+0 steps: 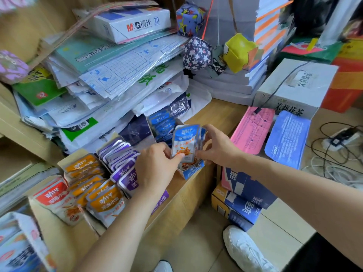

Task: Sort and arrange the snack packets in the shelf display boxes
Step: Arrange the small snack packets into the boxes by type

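Observation:
A small stack of blue snack packets (184, 141) stands upright in the front of a blue display box (191, 169) on the wooden shelf. My left hand (155, 165) pinches the front packet's lower left edge. My right hand (218, 146) grips the stack from the right side and behind. More blue packets (162, 124) fill the back of the same box. To the left stand rows of purple packets (121, 156), orange packets (94, 185) and red packets (57, 197) in their own boxes.
Piled stationery and plastic-wrapped paper (110, 75) crowd the shelf behind the boxes. A white carton (294, 89), pink sheet (253, 130) and blue pouch (286, 138) lie at right, with cables (337, 146). Blue cartons (243, 197) and my white shoe (243, 250) are on the floor.

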The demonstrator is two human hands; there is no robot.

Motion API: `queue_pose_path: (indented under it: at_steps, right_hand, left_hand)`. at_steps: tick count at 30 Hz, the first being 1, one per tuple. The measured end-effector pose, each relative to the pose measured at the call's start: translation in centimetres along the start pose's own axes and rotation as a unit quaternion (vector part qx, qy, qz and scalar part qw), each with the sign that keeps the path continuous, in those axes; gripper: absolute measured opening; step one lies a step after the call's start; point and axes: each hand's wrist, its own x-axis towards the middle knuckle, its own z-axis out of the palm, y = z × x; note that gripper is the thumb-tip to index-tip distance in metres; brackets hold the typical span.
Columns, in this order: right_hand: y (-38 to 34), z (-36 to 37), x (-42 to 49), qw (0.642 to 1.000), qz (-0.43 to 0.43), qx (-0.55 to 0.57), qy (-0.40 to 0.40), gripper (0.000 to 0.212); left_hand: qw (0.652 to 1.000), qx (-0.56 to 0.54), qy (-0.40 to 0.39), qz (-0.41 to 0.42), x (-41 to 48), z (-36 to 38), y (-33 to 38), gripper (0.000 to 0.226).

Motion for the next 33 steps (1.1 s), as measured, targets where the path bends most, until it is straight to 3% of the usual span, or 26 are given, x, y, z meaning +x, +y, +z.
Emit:
queue_pose_path:
  at_steps: [5, 11, 18, 26, 30, 33]
  right_hand:
    - [-0.1, -0.4, 0.0, 0.999, -0.031, 0.032, -0.025, 0.063]
    - [-0.1, 0.0, 0.1, 0.992, -0.103, -0.065, 0.029, 0.048]
    - [0.0, 0.4, -0.2, 0.99, -0.111, -0.065, 0.06, 0.048]
    - [-0.5, 0.3, -0.5, 0.983, -0.134, -0.066, 0.104, 0.047]
    - [-0.1, 0.3, -0.4, 0.984, -0.118, -0.109, 0.078, 0.062]
    - [0.0, 0.1, -0.4, 0.984, -0.11, -0.124, 0.065, 0.07]
  left_hand:
    - [1.0, -0.004, 0.016, 0.012, -0.2, 0.7, 0.3, 0.035]
    - [0.995, -0.086, -0.04, 0.012, -0.7, 0.3, 0.6, 0.033]
    - [0.976, -0.205, -0.011, 0.069, 0.0, -1.8, -0.2, 0.025]
    - [0.953, -0.294, -0.038, 0.057, 0.0, -1.1, 0.0, 0.018]
    - [0.965, -0.247, -0.079, 0.032, -0.1, -0.3, -0.7, 0.022]
    - [0.983, -0.164, -0.047, 0.064, -0.4, -0.3, -1.2, 0.025]
